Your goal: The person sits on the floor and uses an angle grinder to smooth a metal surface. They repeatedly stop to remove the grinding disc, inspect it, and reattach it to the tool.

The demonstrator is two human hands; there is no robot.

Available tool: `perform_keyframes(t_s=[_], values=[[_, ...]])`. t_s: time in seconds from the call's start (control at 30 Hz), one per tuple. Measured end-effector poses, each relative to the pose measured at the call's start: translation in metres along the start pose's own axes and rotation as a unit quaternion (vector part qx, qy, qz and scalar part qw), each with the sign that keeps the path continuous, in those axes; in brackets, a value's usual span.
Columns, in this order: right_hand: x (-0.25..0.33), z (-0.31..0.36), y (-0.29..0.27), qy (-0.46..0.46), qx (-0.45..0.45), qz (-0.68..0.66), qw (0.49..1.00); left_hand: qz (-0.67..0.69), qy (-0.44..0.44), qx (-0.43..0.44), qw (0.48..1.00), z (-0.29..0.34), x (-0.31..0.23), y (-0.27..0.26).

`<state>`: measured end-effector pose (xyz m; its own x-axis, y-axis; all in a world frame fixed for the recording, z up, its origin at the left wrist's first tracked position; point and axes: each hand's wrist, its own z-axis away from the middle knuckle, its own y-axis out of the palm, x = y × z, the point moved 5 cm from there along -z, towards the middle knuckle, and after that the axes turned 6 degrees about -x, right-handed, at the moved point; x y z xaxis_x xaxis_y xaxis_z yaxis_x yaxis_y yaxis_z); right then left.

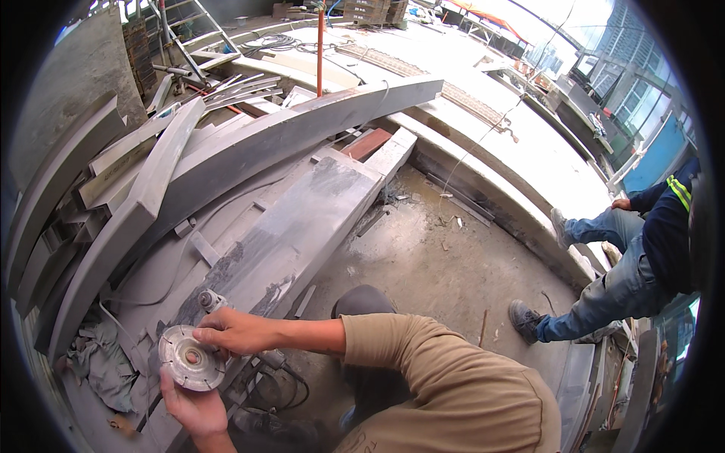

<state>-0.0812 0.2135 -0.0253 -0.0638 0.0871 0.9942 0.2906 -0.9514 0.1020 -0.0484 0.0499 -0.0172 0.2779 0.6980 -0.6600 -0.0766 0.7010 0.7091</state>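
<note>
A round silver cutting disc (181,365) with slots around its rim is held up at the lower left, its flat face turned toward me. My left hand (198,411) grips its lower edge from below. From the right, my right hand (240,332) pinches the upper right side, fingers close to the hub. Just beyond the right hand, a metal tool head (210,300) with a round end pokes out, partly hidden. Below that wrist lies a dark power tool part (273,359) with a black cable; whether the two are one tool I cannot tell.
A long grey-smeared beam (302,204) runs diagonally ahead. Curved grey metal profiles (162,158) are piled at left, above a crumpled cloth (106,359). A person in jeans (604,279) sits at right, feet apart on the dusty concrete floor (430,249). A ladder (192,34) stands far left.
</note>
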Motion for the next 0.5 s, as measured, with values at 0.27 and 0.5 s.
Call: perform_keyframes(t_s=[0.27, 0.5], values=[[-0.0046, -0.0026, 0.0004, 0.014, 0.023, 0.005, 1.000, -0.003, 0.012, -0.018, 1.000, -0.0021, 0.0009, -0.0031], [-0.0030, 0.0004, -0.0028, 0.016, 0.000, -0.012, 1.000, -0.004, 0.022, 0.023, 0.999, -0.0025, -0.0003, 0.0042]])
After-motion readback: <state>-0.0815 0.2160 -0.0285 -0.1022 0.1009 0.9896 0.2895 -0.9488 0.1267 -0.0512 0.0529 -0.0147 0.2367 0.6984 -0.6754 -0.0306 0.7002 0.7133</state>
